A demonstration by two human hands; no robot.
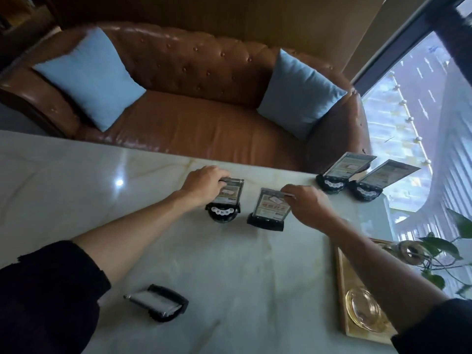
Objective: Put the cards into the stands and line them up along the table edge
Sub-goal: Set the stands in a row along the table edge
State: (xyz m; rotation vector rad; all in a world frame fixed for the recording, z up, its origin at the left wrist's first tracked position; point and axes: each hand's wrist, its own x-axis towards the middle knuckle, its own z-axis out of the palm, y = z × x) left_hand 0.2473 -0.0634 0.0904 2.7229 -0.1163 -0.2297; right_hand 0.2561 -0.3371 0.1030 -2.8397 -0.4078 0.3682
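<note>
- Left grip [204, 183] pinches a card [228, 192] top; right grip [305, 204] pinches another card [273, 204].
- Both stands sit left of two finished stands [329, 186] at the bench [76, 175] far edge; bare bench stretches leftward.

Table [76, 190], lower frame: polished marble-look, glossy, veined. Stands [265, 223]: black plastic bases, clear glossy holders over printed cards [273, 204]. Sofa [204, 118], upper frame: brown buttoned leather, sheen. Cushions [89, 77]: matt blue cloth. Tray [344, 302], lower right: shiny gold.
</note>
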